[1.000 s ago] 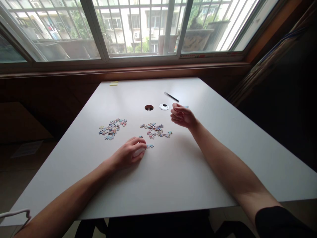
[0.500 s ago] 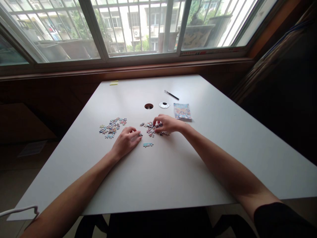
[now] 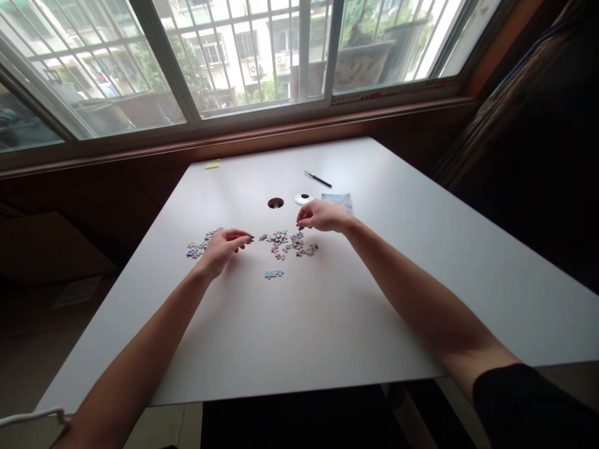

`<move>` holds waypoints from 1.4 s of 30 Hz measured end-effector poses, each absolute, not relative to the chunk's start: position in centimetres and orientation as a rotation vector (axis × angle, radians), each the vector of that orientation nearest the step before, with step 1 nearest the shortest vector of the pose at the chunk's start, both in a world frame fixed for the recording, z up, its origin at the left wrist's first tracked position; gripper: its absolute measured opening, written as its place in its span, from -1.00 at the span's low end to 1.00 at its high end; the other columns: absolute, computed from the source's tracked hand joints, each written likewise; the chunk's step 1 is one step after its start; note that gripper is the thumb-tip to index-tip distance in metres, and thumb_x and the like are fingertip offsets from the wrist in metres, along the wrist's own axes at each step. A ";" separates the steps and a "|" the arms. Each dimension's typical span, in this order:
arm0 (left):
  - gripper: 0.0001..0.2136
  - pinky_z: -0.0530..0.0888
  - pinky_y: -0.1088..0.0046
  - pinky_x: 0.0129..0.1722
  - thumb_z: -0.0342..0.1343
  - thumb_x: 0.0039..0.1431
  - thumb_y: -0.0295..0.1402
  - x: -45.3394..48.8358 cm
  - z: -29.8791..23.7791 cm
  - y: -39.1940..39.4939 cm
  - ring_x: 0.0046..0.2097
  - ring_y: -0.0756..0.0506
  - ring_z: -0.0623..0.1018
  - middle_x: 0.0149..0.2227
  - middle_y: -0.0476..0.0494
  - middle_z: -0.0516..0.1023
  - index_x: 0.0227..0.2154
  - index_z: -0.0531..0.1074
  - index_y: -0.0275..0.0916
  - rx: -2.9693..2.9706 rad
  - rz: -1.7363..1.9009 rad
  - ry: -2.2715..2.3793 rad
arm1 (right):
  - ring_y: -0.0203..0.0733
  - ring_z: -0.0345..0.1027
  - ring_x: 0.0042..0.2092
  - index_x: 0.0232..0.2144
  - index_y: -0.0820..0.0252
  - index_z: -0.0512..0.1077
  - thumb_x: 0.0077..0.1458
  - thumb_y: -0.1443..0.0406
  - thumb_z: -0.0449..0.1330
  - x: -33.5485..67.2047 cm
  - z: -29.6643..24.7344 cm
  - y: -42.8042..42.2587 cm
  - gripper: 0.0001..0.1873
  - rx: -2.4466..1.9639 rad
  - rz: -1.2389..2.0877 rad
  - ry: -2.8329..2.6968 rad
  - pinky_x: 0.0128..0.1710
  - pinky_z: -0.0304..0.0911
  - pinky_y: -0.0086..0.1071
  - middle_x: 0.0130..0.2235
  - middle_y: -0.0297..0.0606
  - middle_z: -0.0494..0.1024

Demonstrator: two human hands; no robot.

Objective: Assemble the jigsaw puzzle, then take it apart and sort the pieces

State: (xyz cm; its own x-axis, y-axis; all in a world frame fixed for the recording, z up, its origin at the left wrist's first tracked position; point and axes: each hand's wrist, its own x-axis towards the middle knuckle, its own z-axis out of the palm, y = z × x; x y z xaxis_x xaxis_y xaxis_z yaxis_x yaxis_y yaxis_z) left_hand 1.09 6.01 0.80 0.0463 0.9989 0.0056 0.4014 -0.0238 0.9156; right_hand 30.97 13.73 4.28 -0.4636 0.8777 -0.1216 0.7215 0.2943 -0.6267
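Observation:
Between thumb and fingers, my left hand (image 3: 225, 247) pinches a small dark puzzle piece (image 3: 251, 239), raised a little above the table. My right hand (image 3: 319, 216) is closed on another puzzle piece (image 3: 299, 226), just above the far side of the right pile (image 3: 296, 243) of loose puzzle pieces. A second pile (image 3: 195, 249) lies to the left, partly hidden behind my left hand. In front of the right pile lies a short light-blue joined strip of puzzle (image 3: 274, 274).
The white table (image 3: 299, 337) has a round cable hole (image 3: 276, 203) with a silver cover (image 3: 303, 199) beside it. Farther back lie a black pen (image 3: 318, 179) and a yellow sticky note (image 3: 212, 164). A printed packet (image 3: 337, 201) is partly behind my right hand.
My left hand has lifted and moved left, a piece now visible in its fingers. My right hand has risen out of the right pile with a piece. The view has tilted slightly.

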 end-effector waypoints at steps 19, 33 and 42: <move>-0.75 0.50 0.44 -0.33 0.10 0.22 -0.24 3.0 -0.2 8.4 -0.39 -0.03 0.54 -0.26 -0.14 0.60 -0.16 0.60 -0.18 2.187 0.880 1.537 | -0.08 0.45 -0.34 -0.49 0.21 0.59 -0.16 0.45 0.36 32.5 3.9 14.5 -0.91 -1.720 0.615 -2.549 -0.38 0.26 -0.32 -0.45 -0.16 0.59; -0.89 0.44 0.41 -0.26 0.20 0.15 -0.28 3.4 -2.2 8.7 -0.40 0.00 0.47 -0.29 -0.08 0.54 -0.37 0.54 -0.21 2.144 1.059 1.425 | -0.12 0.42 -0.23 -0.27 0.18 0.57 0.01 0.36 0.26 30.9 4.2 13.5 -0.82 -1.499 0.679 -2.595 -0.34 0.19 -0.36 -0.24 -0.17 0.60; -0.75 0.42 0.52 -0.44 0.30 0.06 -0.23 1.9 -3.0 9.6 -0.43 0.02 0.48 -0.40 -0.04 0.51 -0.29 0.43 -0.26 1.526 1.569 1.338 | -0.20 0.40 -0.28 -0.24 0.19 0.54 0.06 0.38 0.21 30.9 4.4 13.4 -0.81 -1.434 0.734 -2.489 -0.35 0.18 -0.38 -0.23 -0.20 0.60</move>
